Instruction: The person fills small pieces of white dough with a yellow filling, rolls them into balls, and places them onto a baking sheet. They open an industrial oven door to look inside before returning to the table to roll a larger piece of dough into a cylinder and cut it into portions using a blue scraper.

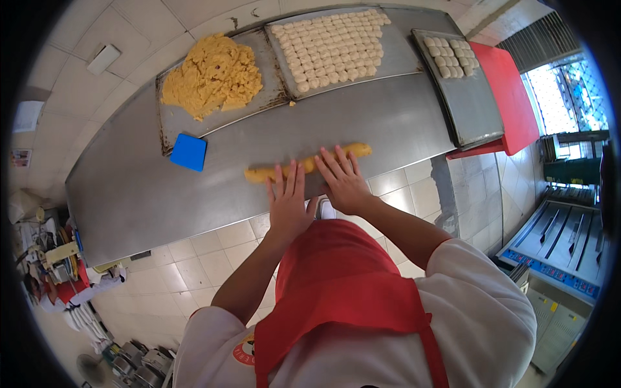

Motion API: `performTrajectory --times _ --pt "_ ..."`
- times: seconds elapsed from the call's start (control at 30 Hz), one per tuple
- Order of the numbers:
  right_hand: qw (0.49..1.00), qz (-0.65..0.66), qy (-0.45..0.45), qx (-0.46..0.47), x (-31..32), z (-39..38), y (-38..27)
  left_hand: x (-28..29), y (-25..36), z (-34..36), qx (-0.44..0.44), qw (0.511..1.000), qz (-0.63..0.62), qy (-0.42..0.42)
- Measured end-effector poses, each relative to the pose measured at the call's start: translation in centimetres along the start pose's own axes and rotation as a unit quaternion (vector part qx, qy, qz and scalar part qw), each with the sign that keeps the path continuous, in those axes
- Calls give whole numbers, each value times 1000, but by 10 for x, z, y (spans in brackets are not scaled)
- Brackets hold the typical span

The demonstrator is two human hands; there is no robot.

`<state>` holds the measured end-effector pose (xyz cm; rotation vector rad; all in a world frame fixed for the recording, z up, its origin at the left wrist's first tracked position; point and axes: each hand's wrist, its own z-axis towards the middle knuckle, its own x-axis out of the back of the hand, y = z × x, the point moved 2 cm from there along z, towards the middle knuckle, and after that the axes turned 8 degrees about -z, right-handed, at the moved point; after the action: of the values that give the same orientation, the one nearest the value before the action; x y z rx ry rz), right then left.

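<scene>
A long yellow dough roll [259, 175] lies across the steel table near its front edge. On its left half rest the stretched fingers of my left hand [288, 204]. My right hand [344, 184] lies flat over the right half, fingers spread, and the roll's end sticks out beyond it. Both palms face down, and the fingers hide parts of the roll. Left of the roll is a blue dough scraper [188, 152], flat on the table. Behind it, a big lumpy mound of yellow dough [213, 74] sits on a worn baking tray [176, 123].
A second tray [388, 61] holds rows of small pale dough balls [330, 48]. Another tray [475, 116], with a few dough pieces [451, 57], rests on a red chair or stool [521, 113] at the right. An oven-like machine [556, 239] stands at far right; pots [142, 365] lower left.
</scene>
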<state>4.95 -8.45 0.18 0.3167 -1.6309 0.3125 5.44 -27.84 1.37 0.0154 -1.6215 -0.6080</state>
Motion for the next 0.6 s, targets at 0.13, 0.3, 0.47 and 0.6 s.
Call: performTrajectory --times 0.13,0.3,0.47,0.6 --pt "995 -6 91 -49 23 -10 32 18 -38 17 -4 1000 -2 -15" --pt "998 64 -22 5 24 30 85 26 -48 67 -91 995 -29 -22" --pt "996 11 88 7 21 -6 128 -16 10 42 -46 998 25 33" --pt "996 35 75 -19 -10 -27 106 -53 29 44 30 996 2 81"
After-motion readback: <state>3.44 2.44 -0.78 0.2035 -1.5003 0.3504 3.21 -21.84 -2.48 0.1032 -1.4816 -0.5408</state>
